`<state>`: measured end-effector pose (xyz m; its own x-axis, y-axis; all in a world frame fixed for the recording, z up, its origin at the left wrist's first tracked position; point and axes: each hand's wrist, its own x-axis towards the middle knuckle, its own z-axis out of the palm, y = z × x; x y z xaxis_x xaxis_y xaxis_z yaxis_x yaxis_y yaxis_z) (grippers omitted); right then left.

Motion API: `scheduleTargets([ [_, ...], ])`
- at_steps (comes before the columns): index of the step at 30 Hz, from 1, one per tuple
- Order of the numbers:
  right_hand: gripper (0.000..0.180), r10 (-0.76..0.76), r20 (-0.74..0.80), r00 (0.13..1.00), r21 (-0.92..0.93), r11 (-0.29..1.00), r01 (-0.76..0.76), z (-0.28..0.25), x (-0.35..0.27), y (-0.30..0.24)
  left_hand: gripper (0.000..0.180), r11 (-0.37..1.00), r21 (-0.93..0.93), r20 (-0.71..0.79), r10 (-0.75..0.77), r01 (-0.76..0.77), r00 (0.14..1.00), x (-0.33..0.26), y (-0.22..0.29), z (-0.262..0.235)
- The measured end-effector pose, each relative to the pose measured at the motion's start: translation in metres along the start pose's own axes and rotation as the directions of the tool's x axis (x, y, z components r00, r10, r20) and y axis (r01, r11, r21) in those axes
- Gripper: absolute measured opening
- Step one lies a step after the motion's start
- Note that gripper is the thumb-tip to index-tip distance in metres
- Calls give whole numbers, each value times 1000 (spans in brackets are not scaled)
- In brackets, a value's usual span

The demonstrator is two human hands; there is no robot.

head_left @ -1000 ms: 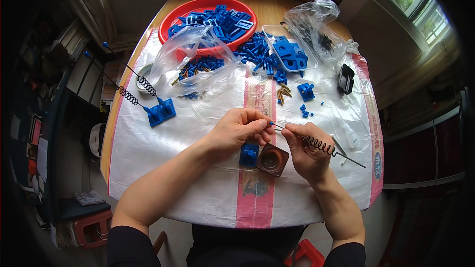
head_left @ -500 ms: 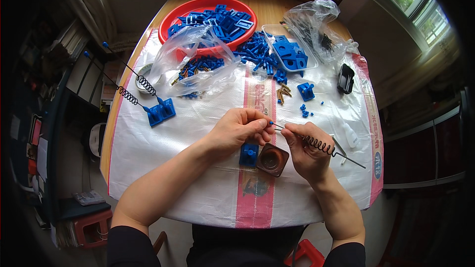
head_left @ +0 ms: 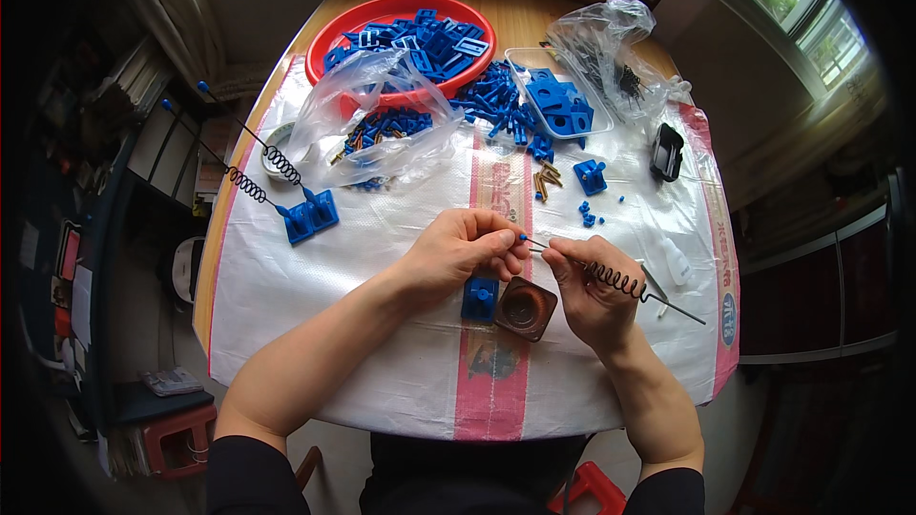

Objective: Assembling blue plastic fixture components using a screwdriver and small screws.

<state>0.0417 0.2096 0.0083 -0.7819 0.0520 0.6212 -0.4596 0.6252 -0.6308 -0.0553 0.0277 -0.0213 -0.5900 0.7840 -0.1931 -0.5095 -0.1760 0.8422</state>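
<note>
My right hand (head_left: 596, 291) grips a black coiled spring wire (head_left: 618, 278), its straight tail sticking out to the right. From those fingers thin wire ends point left toward my left hand (head_left: 463, 250). Thumb and forefinger of the left hand pinch a small blue cap (head_left: 523, 237) at the wire's tip; whether it is fully on the wire I cannot tell. Just below the hands sit a blue plastic block (head_left: 480, 299) with a round stub and a brown square dish (head_left: 528, 308) with a round hollow.
Several loose blue caps (head_left: 588, 219), brass pins (head_left: 547, 178) and a blue holder (head_left: 591, 176) lie farther off. A white bottle (head_left: 677, 262) lies at right. Two coiled wires stand in blue holders (head_left: 311, 216) at left. Behind are a red basin (head_left: 485, 17), plastic bags and a clear tray (head_left: 596, 127).
</note>
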Motion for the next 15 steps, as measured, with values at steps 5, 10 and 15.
scheduleTargets([
  [5,14,7,-2,1000,10,1000,-7,0,0,-1,20,1000,8,6,5,-5,1000,0,0,-1],
  [10,13,6,-4,1000,7,1000,-6,0,1,-1,20,1000,1,10,7,-7,1000,0,-1,-1],
  [15,13,9,-2,1000,-5,1000,-9,0,1,-2,20,1000,-3,7,4,-4,1000,0,0,-1],
])
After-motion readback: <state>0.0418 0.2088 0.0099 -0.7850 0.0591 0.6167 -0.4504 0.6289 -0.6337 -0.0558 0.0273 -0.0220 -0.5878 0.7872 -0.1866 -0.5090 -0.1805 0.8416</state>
